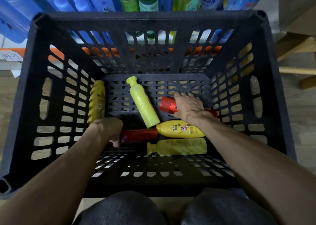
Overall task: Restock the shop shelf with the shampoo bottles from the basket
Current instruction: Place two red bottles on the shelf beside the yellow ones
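Six shampoo bottles lie flat on the floor of the black basket [153, 21]. The right hand [189, 105] wraps the red-capped bottle [166, 105] just behind its cap; the left hand [109, 130] curls around the red bottle [139, 134] beside the lime bottle [142, 103]. Smooth, rigid plastic, probably slippery: grip mid-body.

Bare forearms, no sleeves; dark grey trousers [123, 209] at knees.

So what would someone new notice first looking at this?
Probably the black basket filling the view, with yellow and red bottles lying flat on its floor. Both hands are inside: the right hand lies over a red bottle, and the left hand is at another red bottle.
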Motion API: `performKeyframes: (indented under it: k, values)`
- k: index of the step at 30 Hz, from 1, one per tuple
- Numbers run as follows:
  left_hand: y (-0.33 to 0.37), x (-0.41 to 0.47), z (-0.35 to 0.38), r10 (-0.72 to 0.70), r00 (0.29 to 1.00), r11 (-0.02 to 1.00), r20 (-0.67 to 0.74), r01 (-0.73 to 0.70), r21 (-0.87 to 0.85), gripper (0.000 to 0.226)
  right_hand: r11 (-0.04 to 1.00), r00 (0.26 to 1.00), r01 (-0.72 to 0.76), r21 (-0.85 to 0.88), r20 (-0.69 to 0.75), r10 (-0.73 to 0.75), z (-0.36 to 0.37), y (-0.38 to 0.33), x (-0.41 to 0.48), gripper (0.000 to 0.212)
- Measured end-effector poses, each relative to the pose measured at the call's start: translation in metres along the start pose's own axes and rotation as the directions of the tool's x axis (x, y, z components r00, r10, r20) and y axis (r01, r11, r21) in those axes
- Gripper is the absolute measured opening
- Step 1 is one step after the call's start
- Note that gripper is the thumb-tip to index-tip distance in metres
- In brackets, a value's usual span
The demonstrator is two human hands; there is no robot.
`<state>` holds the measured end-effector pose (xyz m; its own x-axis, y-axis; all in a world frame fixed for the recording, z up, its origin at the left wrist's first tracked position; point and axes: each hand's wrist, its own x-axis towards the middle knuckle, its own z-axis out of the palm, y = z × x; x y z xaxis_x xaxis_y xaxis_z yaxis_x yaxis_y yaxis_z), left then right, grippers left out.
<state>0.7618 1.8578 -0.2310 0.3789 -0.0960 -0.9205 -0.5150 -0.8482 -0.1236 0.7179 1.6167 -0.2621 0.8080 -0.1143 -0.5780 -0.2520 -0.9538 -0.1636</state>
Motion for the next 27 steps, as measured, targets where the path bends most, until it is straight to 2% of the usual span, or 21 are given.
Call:
performKeyframes:
  k: [4,8,11,14,17,21,25,27]
  values:
    - [-0.009,-0.024,-0.032,0.028,0.992,0.994,-0.12,-0.04,-0.103,0.053,0.996,0.996,-0.072,0.058,-0.047,0.075,-0.023,-0.006,-0.006,0.063]
    - [-0.004,-0.053,-0.066,0.042,0.96,0.984,-0.277,-0.088,-0.157,0.046,0.973,0.982,-0.088,0.212,-0.147,0.121,-0.058,-0.012,-0.021,0.057]
    - [0.01,-0.07,-0.078,0.023,0.909,0.975,-0.417,-0.112,-0.191,0.045,0.942,0.975,-0.058,0.332,-0.183,0.125,-0.076,-0.016,-0.033,0.054]
    - [0.021,-0.078,-0.082,-0.023,0.846,0.94,-0.532,-0.162,-0.299,0.043,0.88,0.955,-0.01,0.475,-0.257,0.15,-0.083,-0.022,-0.04,0.054]
    - [0.024,-0.093,-0.087,-0.081,0.804,0.872,-0.589,-0.229,-0.433,0.03,0.804,0.935,0.037,0.593,-0.305,0.182,-0.089,-0.026,-0.047,0.055]
    - [0.011,-0.145,-0.1,-0.16,0.698,0.759,-0.698,-0.365,-0.539,0.033,0.69,0.905,0.106,0.716,-0.357,0.232,-0.119,-0.036,-0.079,0.055]
    - [-0.004,-0.252,-0.134,-0.25,0.63,0.608,-0.735,-0.489,-0.626,0.039,0.595,0.887,0.162,0.787,-0.38,0.262,-0.195,-0.053,-0.153,0.052]
    - [-0.009,-0.32,-0.16,-0.259,0.606,0.569,-0.752,-0.533,-0.625,0.039,0.565,0.89,0.175,0.806,-0.375,0.259,-0.247,-0.063,-0.199,0.053]
